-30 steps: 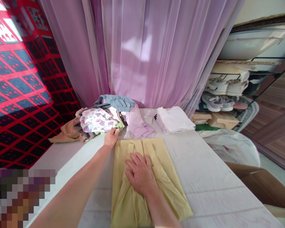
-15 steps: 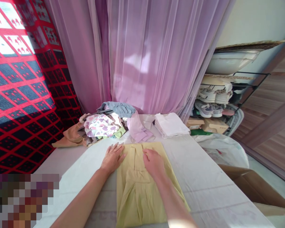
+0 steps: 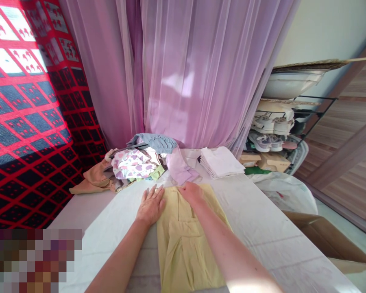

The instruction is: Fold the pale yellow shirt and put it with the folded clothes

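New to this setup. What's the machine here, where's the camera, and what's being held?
No machine: these are a person's two bare hands, seen by a camera worn on the head, looking forward and down. A yellow garment lies on a white-covered surface. The left hand rests flat at the garment's upper left edge. The right hand has its fingers bunched near the top edge; whether they pinch the cloth is hard to tell. Farther back are a loose heap of clothes on the left and a folded white stack on the right.
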`<state>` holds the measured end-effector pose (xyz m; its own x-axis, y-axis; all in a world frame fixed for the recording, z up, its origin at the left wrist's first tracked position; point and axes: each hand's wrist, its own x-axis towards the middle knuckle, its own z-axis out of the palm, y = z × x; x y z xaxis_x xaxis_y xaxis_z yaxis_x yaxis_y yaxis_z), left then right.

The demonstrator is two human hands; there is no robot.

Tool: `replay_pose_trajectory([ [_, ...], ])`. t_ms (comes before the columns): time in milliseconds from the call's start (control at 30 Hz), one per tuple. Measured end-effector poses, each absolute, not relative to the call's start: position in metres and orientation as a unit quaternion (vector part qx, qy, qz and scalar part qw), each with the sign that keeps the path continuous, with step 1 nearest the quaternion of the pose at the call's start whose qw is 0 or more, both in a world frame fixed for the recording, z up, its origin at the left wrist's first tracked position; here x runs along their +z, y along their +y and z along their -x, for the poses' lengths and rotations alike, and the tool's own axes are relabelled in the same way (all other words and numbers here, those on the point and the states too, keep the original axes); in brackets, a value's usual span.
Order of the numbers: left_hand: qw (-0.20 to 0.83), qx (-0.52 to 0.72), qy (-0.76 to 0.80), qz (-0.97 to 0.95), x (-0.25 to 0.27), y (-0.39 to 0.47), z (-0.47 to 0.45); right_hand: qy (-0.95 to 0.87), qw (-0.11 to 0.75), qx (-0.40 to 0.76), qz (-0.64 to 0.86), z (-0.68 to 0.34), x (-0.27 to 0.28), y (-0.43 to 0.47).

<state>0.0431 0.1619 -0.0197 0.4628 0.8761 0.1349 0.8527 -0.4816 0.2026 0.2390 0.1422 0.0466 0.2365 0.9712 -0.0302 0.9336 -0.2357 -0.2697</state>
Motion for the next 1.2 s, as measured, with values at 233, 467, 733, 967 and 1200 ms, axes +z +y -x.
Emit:
replay_pose_trajectory([
  [233,0.058,0.089,0.530,-0.841,-0.019,0.159,-0.049,-0.612,0.104,0.063,0.781,-0.234,0.038,0.137],
  [467,0.070,0.073,0.542,-0.834,-0.012,0.158,-0.050,-0.606,0.105,0.067,0.786,-0.237,0.035,0.137],
  [733,0.080,0.093,0.537,-0.835,-0.018,0.166,-0.042,-0.765,0.148,0.044,0.625,-0.217,0.015,0.106],
  [967,0.097,0.160,0.563,-0.805,-0.025,0.172,-0.035,-0.767,0.114,0.099,0.624,-0.208,0.002,0.101],
  [1200,0.077,0.128,0.515,-0.844,-0.028,0.121,-0.017,-0.753,0.136,0.104,0.635,-0.209,0.022,0.059],
])
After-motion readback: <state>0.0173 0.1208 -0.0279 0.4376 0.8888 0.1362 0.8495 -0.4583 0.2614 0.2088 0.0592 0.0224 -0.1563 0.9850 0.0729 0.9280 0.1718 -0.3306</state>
